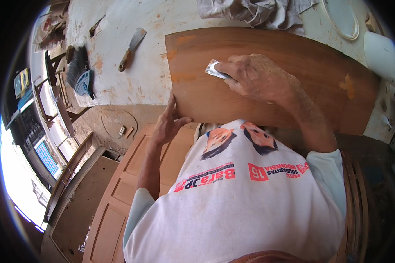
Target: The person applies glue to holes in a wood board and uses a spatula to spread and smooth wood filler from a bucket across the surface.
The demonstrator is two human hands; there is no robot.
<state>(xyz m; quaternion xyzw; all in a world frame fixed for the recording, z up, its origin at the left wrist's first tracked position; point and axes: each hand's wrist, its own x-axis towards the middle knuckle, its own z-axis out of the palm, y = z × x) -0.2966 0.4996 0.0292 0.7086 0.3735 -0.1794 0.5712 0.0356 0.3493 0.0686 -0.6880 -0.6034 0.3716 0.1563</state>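
A curved-edge brown wooden board (197,96) lies on the white, stained worktable, with orange-tan filler patches near its left end and at its right. My right hand (254,76) is closed around a flat, shiny metal scraper (216,70), whose wide end points left over the board's surface. Its handle, if any, is hidden under my fingers. My left hand (164,125) grips the board's near left corner, thumb along the front edge and fingers by the left side.
On the worktable (114,35) lie a putty knife (132,49) and a blue-based brush (81,74). A crumpled cloth (259,13) rests behind the board. A white container (382,55) stands at right. Below left are a panelled wooden door (118,197) and a cable with a socket block (122,130).
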